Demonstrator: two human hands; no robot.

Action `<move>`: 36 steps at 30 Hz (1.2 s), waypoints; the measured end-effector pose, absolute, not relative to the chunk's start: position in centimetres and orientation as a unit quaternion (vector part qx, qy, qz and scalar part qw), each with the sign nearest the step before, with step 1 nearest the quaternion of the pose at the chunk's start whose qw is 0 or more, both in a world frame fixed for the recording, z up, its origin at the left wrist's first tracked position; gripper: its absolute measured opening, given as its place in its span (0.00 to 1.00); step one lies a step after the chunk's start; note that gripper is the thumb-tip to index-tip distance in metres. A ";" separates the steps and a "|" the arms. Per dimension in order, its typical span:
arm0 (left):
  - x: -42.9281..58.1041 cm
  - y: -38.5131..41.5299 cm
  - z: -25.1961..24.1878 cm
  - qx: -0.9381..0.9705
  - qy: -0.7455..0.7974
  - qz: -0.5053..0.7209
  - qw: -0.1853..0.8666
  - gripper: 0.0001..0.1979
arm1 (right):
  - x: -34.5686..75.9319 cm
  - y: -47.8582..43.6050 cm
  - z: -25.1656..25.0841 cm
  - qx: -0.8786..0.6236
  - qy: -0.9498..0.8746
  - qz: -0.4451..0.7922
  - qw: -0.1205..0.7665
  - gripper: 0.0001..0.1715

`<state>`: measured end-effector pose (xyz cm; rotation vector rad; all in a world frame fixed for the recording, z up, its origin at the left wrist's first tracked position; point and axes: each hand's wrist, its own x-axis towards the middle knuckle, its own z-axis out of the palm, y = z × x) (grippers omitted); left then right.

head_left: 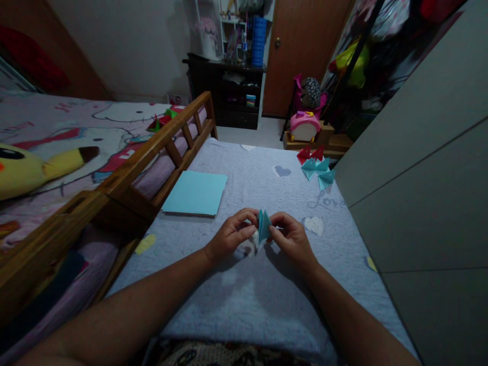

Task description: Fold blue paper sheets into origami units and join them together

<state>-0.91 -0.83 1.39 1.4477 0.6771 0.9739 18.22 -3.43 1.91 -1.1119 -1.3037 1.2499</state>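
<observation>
A small folded piece of light-blue paper (264, 227), with pointed tips at the top, is held upright between my two hands, a little above the bed. My right hand (292, 236) pinches its right edge between thumb and fingers. On the other side, my left hand (237, 231) has curled fingers at its left edge; their exact contact is partly hidden. To the left lies a stack of square light-blue paper sheets (196, 193). Several folded light-blue paper pieces (318, 170) stand at the far right, with folded red paper pieces (309, 154) just behind them.
The hands work over a bed with a blue patterned sheet (251, 173). A wooden rail (160, 152) runs along its left side, and a pale cabinet (419, 203) borders the right. Beyond the far edge are a pink toy case (305, 126) and a dark shelf unit (229, 94).
</observation>
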 end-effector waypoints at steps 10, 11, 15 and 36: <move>-0.2 -0.6 0.6 0.574 0.314 0.407 0.638 0.20 | 18.2 -3.2 1.8 -0.451 -0.518 0.542 0.484 0.16; -0.2 -0.6 0.6 0.574 0.315 0.398 0.642 0.19 | 18.2 -3.2 1.8 -0.452 -0.519 0.542 0.483 0.16; 0.0 -0.6 0.8 0.556 0.324 0.384 0.662 0.17 | 18.2 -3.3 2.1 -0.447 -0.513 0.549 0.485 0.17; 0.0 -0.5 0.9 0.518 0.334 0.393 0.682 0.16 | 18.2 -3.1 1.7 -0.449 -0.519 0.573 0.448 0.12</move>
